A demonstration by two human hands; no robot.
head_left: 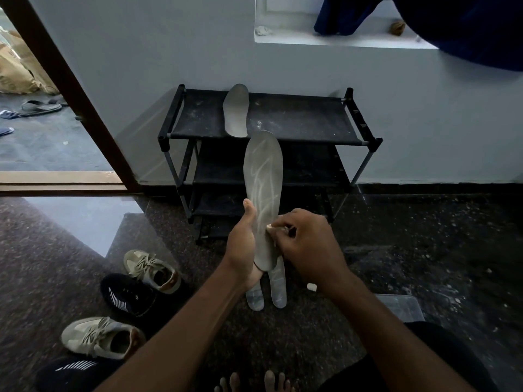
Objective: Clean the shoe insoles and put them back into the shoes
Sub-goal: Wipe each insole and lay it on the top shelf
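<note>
Left hand grips a grey insole upright above the floor; right hand fingers pinch a small white wipe against it. 1 insole lies on the shoe rack.

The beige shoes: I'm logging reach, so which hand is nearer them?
Left. The left hand grips the insole on the side toward the beige shoes, which lie on the floor to its lower left; the right hand is beyond the insole.
</note>
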